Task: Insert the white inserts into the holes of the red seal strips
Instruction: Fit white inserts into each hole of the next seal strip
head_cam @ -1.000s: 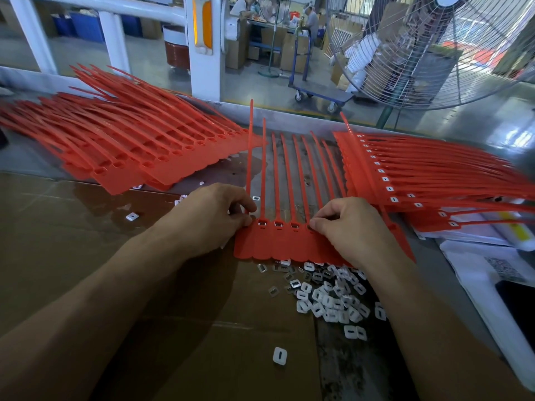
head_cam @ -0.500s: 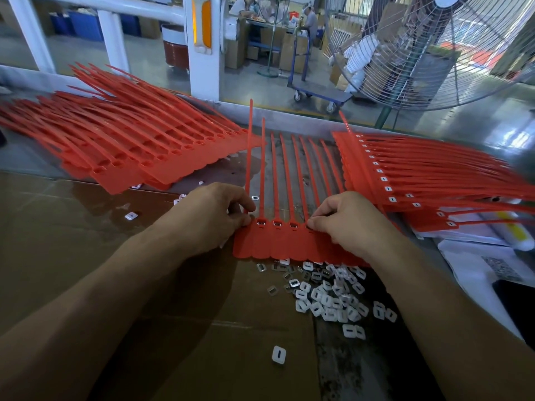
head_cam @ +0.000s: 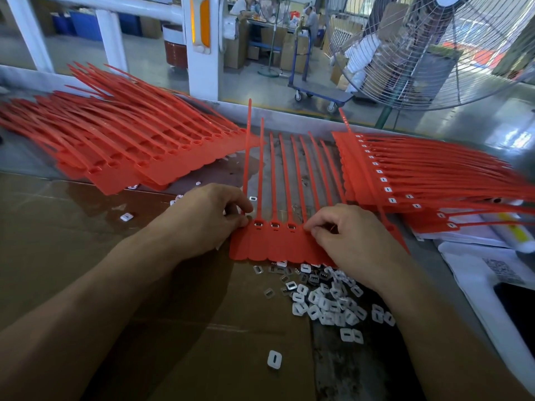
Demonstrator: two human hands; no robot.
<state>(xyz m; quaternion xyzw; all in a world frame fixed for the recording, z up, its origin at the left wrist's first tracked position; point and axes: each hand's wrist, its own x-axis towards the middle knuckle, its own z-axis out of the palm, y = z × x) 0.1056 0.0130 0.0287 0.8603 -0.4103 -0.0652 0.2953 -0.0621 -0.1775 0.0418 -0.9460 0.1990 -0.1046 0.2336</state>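
Three holes filled on the red seal strip sheet (head_cam: 278,247) in front of me. My left hand (head_cam: 202,221) pinches its edge, right hand (head_cam: 350,241) pinches at hole four. Loose white inserts (head_cam: 327,305) and an unfilled stack (head_cam: 121,151) remain.

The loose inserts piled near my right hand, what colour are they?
White inserts, some showing silvery metal; clearest in the head view.

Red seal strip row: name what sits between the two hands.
Head view: between left hand and right hand, three filled holes on the red strip row.
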